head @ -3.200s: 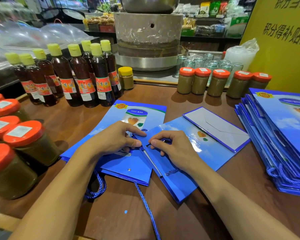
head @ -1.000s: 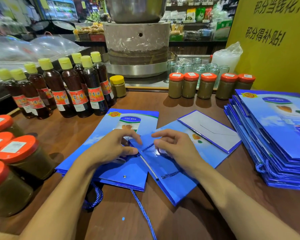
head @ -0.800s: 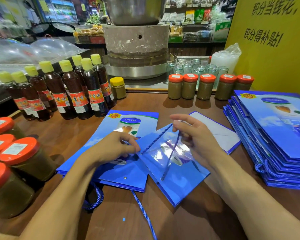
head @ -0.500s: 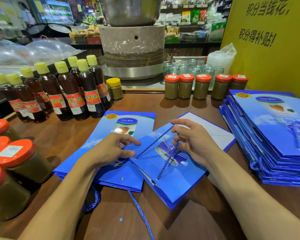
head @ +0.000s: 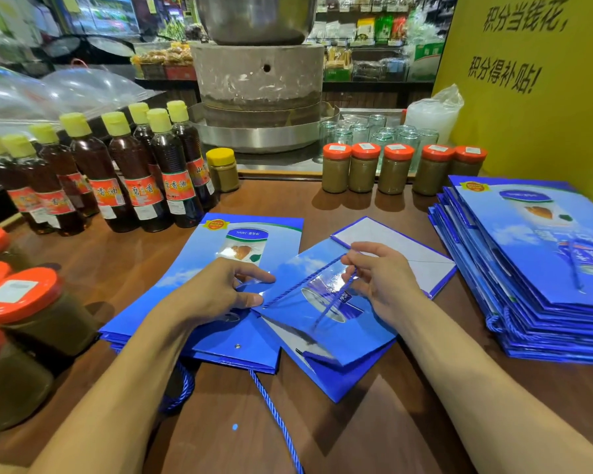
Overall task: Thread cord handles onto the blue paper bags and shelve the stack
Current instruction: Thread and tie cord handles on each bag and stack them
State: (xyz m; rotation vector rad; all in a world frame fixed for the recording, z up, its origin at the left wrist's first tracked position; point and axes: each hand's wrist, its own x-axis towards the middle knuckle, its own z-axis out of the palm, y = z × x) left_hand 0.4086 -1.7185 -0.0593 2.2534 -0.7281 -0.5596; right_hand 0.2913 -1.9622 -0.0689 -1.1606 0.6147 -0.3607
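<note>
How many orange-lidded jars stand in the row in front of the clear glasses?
5 brown glass jars with orange lids stand side by side along the far edge of the wooden table, right of centre. None seems hidden.

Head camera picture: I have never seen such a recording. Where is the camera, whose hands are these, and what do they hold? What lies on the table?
There is no machine here. A person wears one camera on the head, so you look down at their own two arms. The left hand pinches the edge of a blue paper bag that lies flat on the wooden counter. The right hand pinches a blue cord, taut above that bag. On the right lies a stack of bags. Behind stand dark bottles and orange-lidded jars.
</note>
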